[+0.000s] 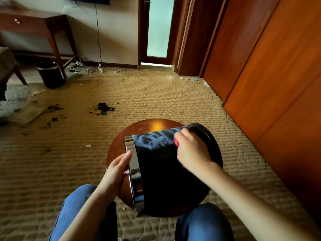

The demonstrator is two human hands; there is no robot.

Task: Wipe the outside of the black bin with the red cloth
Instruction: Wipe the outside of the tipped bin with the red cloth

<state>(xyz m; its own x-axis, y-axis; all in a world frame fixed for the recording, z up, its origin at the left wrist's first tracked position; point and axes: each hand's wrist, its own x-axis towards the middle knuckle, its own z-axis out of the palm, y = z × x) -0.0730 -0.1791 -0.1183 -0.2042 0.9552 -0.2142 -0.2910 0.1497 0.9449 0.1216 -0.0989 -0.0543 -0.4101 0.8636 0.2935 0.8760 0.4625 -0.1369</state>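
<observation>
The left hand (118, 166) gripped the chrome rim (134, 165) of the black round bin (161, 174), which lay on its side across the middle of the round brown wooden table (145, 126). Beyond, the right hand (191, 150) curled around the red cloth (176, 142) on the bin's upper wall. Wiping was under way, I judged; next the bin needed rolling. Only a sliver of cloth showed.

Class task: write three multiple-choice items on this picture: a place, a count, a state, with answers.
1. The bin in hand rests on: A carpet; B desk; C round table.
2. Black bins in view: A one; B two; C three.
3. That bin is: A on its side; B upright; C upside down.
1 C: the table's top shows beneath it. 2 B: a second bin stands far left. 3 A: its rim faces left, gripped by the left hand; the right hand holds the cloth on it.
</observation>
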